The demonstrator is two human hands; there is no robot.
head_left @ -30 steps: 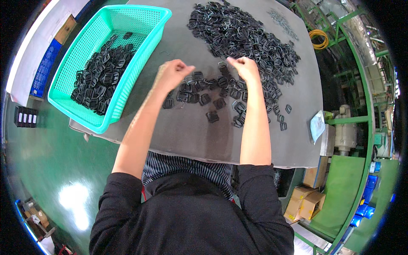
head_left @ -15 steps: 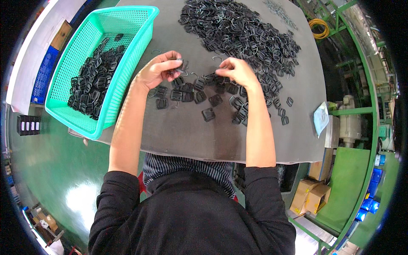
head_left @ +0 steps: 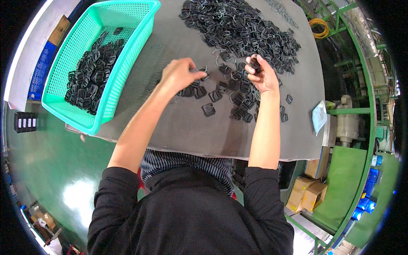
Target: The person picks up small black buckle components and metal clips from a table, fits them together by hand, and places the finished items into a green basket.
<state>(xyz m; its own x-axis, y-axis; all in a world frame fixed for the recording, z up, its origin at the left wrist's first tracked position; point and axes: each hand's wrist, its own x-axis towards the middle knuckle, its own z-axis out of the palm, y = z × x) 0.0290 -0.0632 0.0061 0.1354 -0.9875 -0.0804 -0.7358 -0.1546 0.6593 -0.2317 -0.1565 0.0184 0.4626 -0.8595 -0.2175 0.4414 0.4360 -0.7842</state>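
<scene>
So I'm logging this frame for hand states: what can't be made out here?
- Head view: what the left hand pinches; its curled fingers hide it.
- Head view: how many black buckles the right hand grips; the fist covers them.
- Head view: the far end of the black buckle pile; the top edge cuts it off.
- Head view: single pieces in the green basket; too small.

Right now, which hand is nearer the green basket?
Left. The left hand is just right of the green basket; the right hand is farther right, by the clip pile.

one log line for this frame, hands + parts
left hand: on small wire clip | right hand: holds black buckle | loose buckle pile on grey table | green basket part-filled
</scene>
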